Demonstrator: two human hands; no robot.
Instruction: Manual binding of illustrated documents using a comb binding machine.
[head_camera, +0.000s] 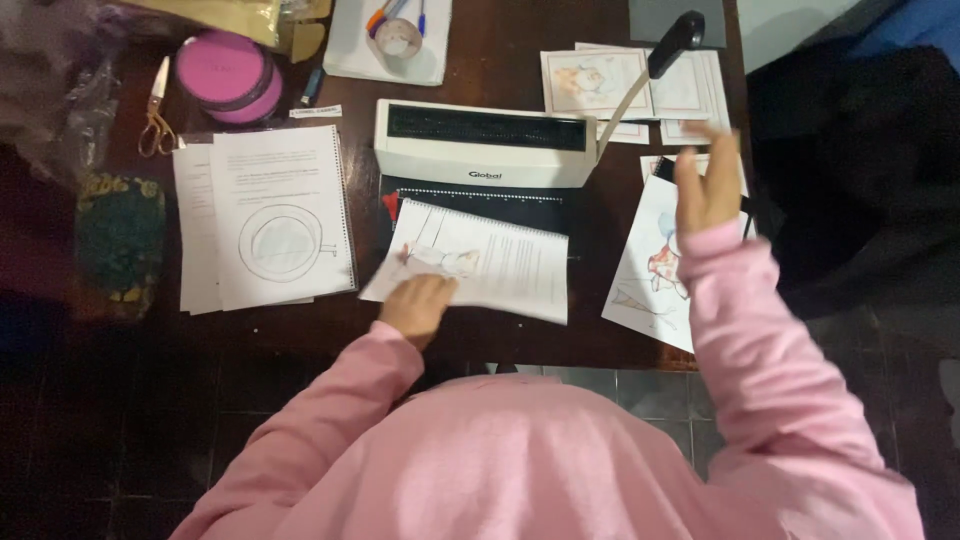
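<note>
One white spiral-edged paper booklet (475, 262) lay at the white comb-binding machine (485, 142), at six o'clock; left hand (418, 305) pressed flat on it, right hand (707, 182) raised open toward the black-handled lever (672, 45), binding seemingly unfinished

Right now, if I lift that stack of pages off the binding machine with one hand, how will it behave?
The stack of pages will probably flop: it is thin paper, already overhanging the binding machine. It looks light, so the left hand could likely lift it alone. If the sheets are not yet bound, they may fan or slide apart; the picture does not settle that.
</note>
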